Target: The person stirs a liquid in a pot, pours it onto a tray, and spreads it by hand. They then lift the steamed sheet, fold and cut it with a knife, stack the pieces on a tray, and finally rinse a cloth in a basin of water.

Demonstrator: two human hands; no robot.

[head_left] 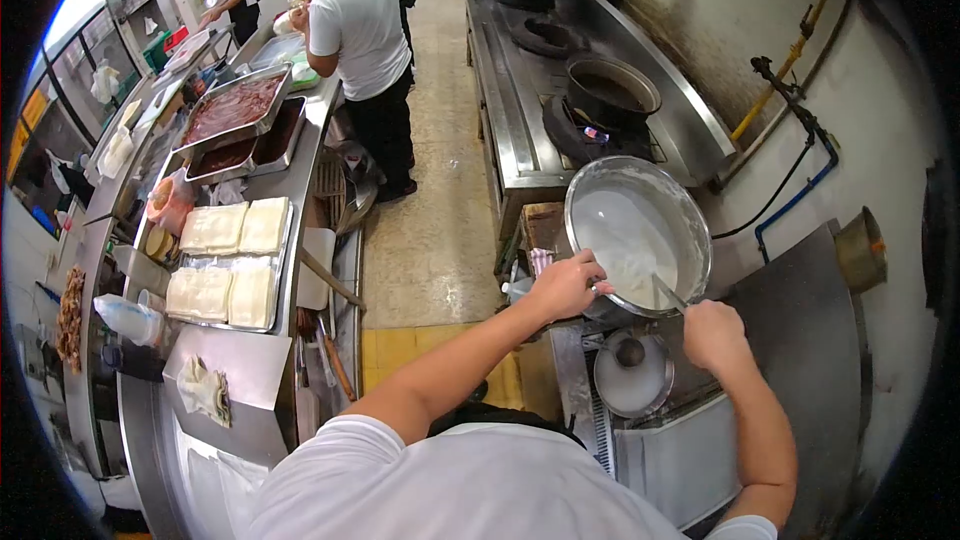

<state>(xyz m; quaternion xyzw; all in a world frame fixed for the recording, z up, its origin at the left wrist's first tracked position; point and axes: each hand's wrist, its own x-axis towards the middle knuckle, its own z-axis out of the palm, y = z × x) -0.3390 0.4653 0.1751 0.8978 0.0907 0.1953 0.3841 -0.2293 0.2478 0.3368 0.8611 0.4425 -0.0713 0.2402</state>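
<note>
A large metal bowl [706, 230] holds a white liquid, with white residue smeared around its inner wall. At the bowl's near left rim, my left hand [570, 285] is closed on the edge. My right hand [714, 332] grips a metal utensil [668, 292] at the near right side, and its far end dips into the white liquid. What shape that end has is hidden under the surface. Just below the bowl is a round pan [632, 392] of whitish liquid with a small dark ladle [629, 352] in it.
A steel stove [512, 140] with a dark pot [612, 90] and woks runs along the right. On the left counter sit a tray of pale dough sheets [232, 230] and trays of dark red filling [235, 108]. A person [365, 30] stands beside that counter.
</note>
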